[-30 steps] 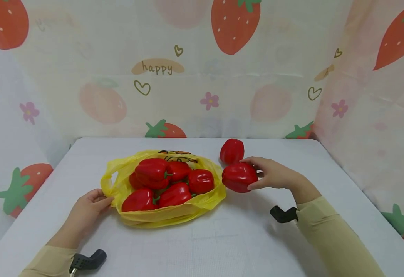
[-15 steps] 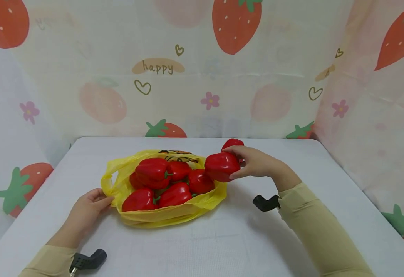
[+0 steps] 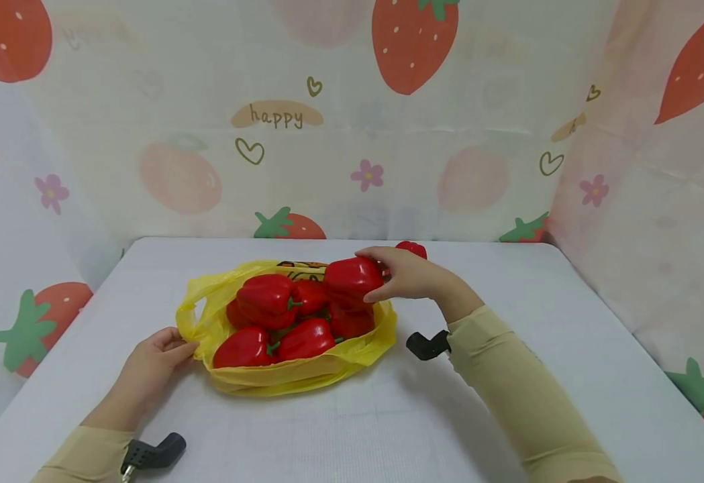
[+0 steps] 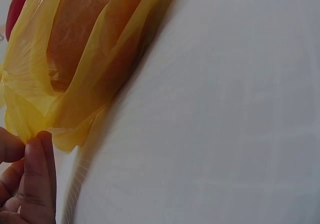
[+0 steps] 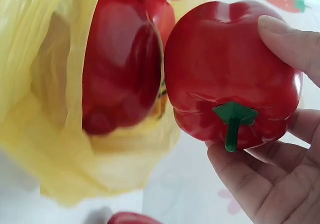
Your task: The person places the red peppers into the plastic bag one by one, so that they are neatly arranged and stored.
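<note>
A yellow plastic bag point(image 3: 303, 384) lies on the table with its mouth spread, holding several red bell peppers point(image 3: 265, 300). At its left side my left hand point(image 3: 154, 365) pinches the edge near the handle loop; the left wrist view shows the fingertips point(image 4: 37, 146) on the gathered film. My right hand point(image 3: 415, 276) grips another red bell pepper point(image 3: 352, 278) over the right part of the opening. In the right wrist view this held pepper point(image 5: 232, 73) has its green stem toward the camera, with thumb on one side and fingers on the other.
One more red bell pepper point(image 3: 412, 249) stands at the table's back edge, mostly hidden behind my right hand. The white table point(image 3: 352, 436) runs back to a strawberry-print cloth point(image 3: 412, 201) hanging behind it and at both sides.
My right hand has carried the bell pepper leftward and slightly up, from beside the bag to over its opening. My left hand has stayed at the bag's edge.
</note>
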{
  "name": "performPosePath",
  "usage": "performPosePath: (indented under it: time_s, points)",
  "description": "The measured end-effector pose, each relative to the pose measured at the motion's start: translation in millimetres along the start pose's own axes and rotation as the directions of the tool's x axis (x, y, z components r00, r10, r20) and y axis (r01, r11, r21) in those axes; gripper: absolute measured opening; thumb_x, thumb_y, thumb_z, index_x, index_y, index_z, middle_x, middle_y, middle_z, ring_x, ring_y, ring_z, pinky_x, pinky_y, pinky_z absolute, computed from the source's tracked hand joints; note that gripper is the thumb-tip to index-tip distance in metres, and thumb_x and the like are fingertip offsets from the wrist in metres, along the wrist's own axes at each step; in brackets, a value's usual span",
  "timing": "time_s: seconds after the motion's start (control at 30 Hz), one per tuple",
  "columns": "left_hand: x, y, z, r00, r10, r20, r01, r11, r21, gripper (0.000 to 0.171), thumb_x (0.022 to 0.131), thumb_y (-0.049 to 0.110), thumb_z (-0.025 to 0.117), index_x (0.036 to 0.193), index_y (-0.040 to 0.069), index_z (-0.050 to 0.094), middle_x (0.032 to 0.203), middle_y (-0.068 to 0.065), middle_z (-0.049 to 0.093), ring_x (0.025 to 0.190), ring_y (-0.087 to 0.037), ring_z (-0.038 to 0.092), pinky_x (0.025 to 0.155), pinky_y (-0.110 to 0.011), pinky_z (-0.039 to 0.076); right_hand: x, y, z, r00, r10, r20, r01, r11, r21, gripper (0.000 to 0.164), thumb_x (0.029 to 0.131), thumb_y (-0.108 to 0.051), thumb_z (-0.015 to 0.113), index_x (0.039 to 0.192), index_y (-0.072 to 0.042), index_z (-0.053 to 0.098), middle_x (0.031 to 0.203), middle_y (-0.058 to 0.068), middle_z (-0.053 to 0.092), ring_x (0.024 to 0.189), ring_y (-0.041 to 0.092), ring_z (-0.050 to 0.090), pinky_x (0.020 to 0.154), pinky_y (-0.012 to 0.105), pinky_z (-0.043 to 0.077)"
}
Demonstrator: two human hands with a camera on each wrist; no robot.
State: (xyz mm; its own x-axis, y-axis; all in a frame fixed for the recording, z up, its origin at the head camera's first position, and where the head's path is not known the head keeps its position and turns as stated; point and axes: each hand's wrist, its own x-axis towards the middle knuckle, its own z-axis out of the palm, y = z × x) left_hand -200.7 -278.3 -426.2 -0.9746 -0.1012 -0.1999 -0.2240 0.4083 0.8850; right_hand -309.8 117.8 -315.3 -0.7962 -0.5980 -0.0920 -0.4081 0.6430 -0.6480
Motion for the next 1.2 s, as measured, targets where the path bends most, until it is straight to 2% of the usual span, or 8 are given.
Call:
performPosePath:
  time_s: [0.3, 0.6, 0.9, 1.2]
  points:
    - [-0.1, -0.2, 1.0, 1.0, -0.014, -0.007, 0.014, 1.0, 0.004, 0.057, 0.09, 0.039, 0.054, 0.13, 0.001, 0.041, 0.129, -0.019, 0.05, 0.097, -0.007, 0.055, 0.081, -0.02, 0.049, 14, -16, 14, 0.999, 0.032, -0.004, -0.032, 0.999, 0.009, 0.072, 0.071, -0.029, 0.077, 0.132, -0.021, 0.042, 0.118, -0.004, 0.052, 0.105, 0.015, 0.049, 0.075, 0.03, 0.053]
    - [0.8, -1.7, 1.1, 1.0, -0.022, -0.006, 0.022, 1.0, -0.009, 0.057, 0.09, 0.039, 0.055, 0.131, 0.001, 0.041, 0.129, -0.019, 0.05, 0.096, -0.007, 0.056, 0.081, -0.02, 0.049, 25, -21, 24, 0.999, 0.042, -0.014, -0.042, 0.999, 0.007, 0.065, 0.075, -0.034, 0.073, 0.131, -0.021, 0.043, 0.114, -0.005, 0.053, 0.103, 0.014, 0.05, 0.076, 0.029, 0.052]
    - [0.3, -2.0, 0.4, 1.0, -0.02, -0.003, 0.02, 1.0, -0.013, 0.058, 0.09, 0.039, 0.055, 0.132, 0.001, 0.04, 0.13, -0.019, 0.05, 0.097, -0.007, 0.056, 0.082, -0.021, 0.049, 29, -24, 28, 0.997, 0.073, -0.007, -0.074, 0.997, -0.012, 0.072, 0.075, -0.036, 0.073, 0.136, -0.02, 0.037, 0.118, -0.004, 0.051, 0.106, 0.015, 0.047, 0.076, 0.03, 0.052]
    - [1.2, -3.7, -0.3, 1.0, -0.006, -0.009, 0.006, 0.999, -0.033, 0.054, 0.09, 0.037, 0.056, 0.127, 0.0, 0.042, 0.125, -0.019, 0.053, 0.091, -0.005, 0.057, 0.079, -0.019, 0.05, 30, -24, 26, 0.997, 0.076, -0.002, -0.076, 0.997, -0.008, 0.078, 0.073, -0.039, 0.074, 0.138, -0.024, 0.034, 0.121, -0.003, 0.05, 0.108, 0.015, 0.046, 0.078, 0.031, 0.052]
